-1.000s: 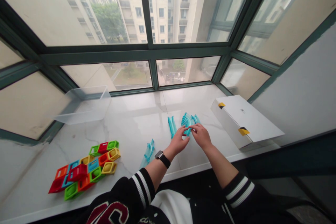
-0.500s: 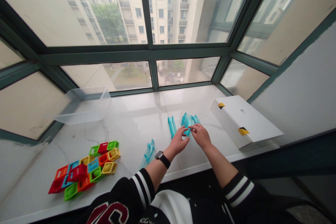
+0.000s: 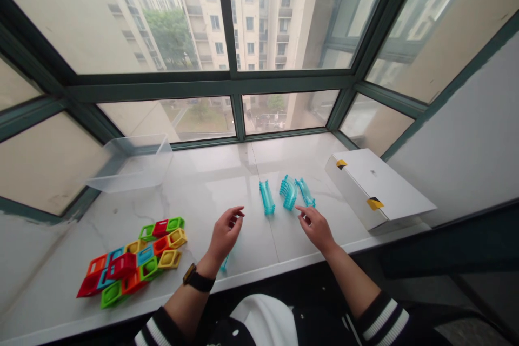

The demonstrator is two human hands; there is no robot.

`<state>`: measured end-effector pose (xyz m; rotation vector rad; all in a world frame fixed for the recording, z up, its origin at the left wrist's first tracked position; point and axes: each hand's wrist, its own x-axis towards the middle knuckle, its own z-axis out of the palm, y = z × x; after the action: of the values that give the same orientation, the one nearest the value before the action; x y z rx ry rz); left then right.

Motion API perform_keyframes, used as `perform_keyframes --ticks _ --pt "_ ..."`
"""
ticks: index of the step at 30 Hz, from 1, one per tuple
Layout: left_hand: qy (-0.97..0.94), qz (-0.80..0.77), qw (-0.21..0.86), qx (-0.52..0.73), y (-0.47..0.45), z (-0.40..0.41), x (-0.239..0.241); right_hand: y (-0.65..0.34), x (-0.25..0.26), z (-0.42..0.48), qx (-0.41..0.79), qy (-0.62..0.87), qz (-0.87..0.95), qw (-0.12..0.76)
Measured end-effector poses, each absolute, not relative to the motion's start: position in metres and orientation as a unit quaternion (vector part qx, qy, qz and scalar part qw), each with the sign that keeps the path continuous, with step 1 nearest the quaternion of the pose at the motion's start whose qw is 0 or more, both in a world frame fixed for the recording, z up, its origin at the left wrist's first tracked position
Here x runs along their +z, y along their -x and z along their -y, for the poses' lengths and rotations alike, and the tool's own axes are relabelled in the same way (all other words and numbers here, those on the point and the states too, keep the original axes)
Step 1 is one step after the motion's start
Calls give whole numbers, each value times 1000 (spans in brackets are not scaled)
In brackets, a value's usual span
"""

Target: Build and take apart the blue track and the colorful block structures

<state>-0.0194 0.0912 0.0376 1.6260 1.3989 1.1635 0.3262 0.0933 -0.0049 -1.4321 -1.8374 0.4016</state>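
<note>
My left hand [image 3: 227, 231], with a black watch on its wrist, hovers over a clear teal track piece [image 3: 224, 265], most of which it hides. Its fingers are loosely bent with a gap to the thumb, and nothing shows in them. Beside the near end of a curved ribbed teal track piece [image 3: 288, 192] is my right hand [image 3: 316, 227], fingers half bent and apart, holding nothing. To the left of that curve lies a straight teal track piece [image 3: 266, 198]. Another teal piece [image 3: 306, 193] slants close along its right side.
Colourful plastic tiles [image 3: 133, 262] in several colours lie at the left of the marbled sill [image 3: 203, 173]. A clear plastic bin [image 3: 133, 181] stands behind them. On the right is a white box [image 3: 379, 186] with yellow-black tabs. Green-framed windows border the back.
My left hand has moved left and nearer me, from the curved piece to the near teal piece. My right hand has drawn back slightly, leaving the curved and slanted pieces in view.
</note>
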Motion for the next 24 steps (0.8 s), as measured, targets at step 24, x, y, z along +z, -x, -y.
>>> perform_keyframes --ticks 24 --pt "-688 -605 265 302 73 0 -50 -136 -22 -68 334 469 804 148"
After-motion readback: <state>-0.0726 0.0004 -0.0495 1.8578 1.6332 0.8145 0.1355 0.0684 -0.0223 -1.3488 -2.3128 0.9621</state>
